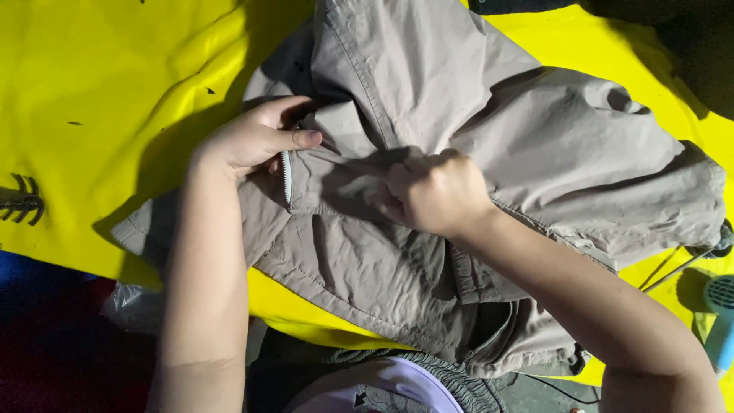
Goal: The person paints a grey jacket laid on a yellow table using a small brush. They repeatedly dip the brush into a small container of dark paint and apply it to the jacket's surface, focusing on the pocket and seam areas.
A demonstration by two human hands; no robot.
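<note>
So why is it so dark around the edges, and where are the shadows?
Head view: bright light falls on the yellow plastic sheet; the left hand casts a dark shadow leftwards; corners fade to black; the crumpled grey-beige fabric trousers look sharp, no glare.

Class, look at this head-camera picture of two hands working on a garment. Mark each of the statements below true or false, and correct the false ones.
1. The garment is grey-beige and lies on a yellow sheet. True.
2. The left hand is beside a short strip of zipper teeth. True.
3. The right hand lies flat and open on the yellow sheet. False: it is bunched on the cloth near the middle of the garment.
4. A pale blue fan-like device shows at the right edge. True.
5. The garment hangs from a hanger. False: it lies spread and creased on the sheet.
</note>
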